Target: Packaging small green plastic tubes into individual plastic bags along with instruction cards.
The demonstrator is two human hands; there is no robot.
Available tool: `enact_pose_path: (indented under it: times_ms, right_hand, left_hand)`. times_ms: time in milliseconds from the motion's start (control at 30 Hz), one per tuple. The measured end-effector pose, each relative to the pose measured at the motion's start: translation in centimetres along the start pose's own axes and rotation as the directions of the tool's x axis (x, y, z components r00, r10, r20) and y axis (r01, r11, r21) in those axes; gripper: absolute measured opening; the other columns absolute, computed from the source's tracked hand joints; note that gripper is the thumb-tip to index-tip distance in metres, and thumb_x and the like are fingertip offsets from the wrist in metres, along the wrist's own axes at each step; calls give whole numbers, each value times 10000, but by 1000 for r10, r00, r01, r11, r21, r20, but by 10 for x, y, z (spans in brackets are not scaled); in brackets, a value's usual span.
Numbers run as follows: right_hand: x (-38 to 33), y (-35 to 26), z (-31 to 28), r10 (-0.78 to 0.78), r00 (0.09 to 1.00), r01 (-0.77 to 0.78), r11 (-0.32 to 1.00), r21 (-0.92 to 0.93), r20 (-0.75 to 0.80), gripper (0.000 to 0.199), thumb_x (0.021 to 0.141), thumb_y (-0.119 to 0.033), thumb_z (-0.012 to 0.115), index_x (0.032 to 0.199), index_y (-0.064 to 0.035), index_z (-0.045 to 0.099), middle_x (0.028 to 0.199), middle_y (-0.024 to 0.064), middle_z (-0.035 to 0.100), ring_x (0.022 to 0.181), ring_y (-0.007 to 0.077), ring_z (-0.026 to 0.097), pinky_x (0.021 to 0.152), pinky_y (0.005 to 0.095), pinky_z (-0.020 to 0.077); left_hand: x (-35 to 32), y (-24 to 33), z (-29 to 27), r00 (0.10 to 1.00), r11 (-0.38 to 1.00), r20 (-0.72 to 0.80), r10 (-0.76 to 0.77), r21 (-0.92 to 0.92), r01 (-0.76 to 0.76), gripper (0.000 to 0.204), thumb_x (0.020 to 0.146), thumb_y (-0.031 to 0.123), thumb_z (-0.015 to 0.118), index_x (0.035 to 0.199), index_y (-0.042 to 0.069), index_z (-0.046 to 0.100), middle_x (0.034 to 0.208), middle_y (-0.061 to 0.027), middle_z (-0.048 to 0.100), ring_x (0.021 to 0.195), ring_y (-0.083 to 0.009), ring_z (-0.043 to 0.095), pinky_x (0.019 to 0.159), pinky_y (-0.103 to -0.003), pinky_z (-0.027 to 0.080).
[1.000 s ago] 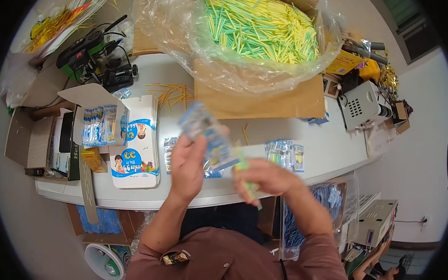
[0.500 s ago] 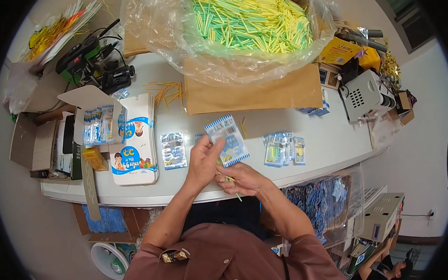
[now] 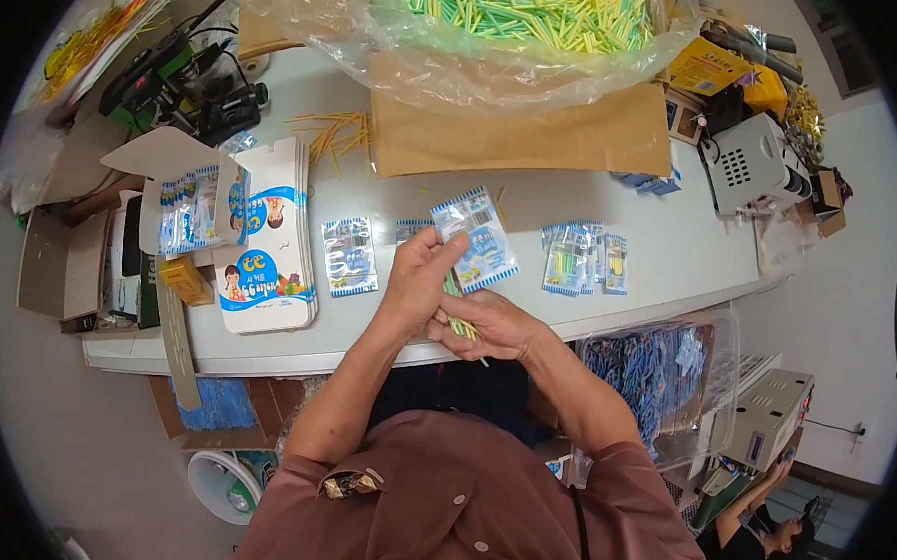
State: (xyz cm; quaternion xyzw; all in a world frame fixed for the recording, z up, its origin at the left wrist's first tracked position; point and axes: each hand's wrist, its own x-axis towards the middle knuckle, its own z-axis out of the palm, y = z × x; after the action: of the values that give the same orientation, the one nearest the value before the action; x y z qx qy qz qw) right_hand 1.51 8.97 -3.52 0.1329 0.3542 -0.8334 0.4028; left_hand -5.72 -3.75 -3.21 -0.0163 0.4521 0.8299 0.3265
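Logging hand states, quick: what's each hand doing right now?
Left hand: closed, holding a blue-and-white packet by its edge.
Right hand: closed, holding thin green and yellow sticks.

1. The right hand (image 3: 497,324), apart from the left hand (image 3: 414,281) a second ago, now meets it;
2. more of the green and yellow sticks (image 3: 462,329) shows;
3. the held packet (image 3: 478,243) has moved rightward.

From far away, I can't count the thin sticks (image 3: 463,329) because the right hand (image 3: 497,325) hides part of them. The left hand (image 3: 416,279) covers a bit of its blue packet (image 3: 485,247), which hides part of another packet (image 3: 411,230) behind it. The top of my view cuts off the big stick pile (image 3: 540,14).
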Motion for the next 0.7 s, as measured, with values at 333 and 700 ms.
enact_pose_path:
  times_ms: [333,700]
  right_hand:
    - [6,-6,-5,-261,921,234,964,-125,-289,304,1045,-377,468,914,-105,510,626,-10,459,416,47,354,350,196,256]
    - [3,-15,-33,-482,737,557,830,21,-474,285,1052,-388,453,950,-125,491,754,7,504,491,59,388,388,193,282]
  left_hand:
    - [10,-10,-17,939,956,-220,265,-72,-286,169,1004,139,571,1092,2,615,1005,-62,686,881,-92,637,791,-244,509]
    - [-40,-11,-45,946,985,-280,165,5,-170,229,1008,175,573,1150,-1,606,1043,-69,695,876,-118,679,764,-280,570]
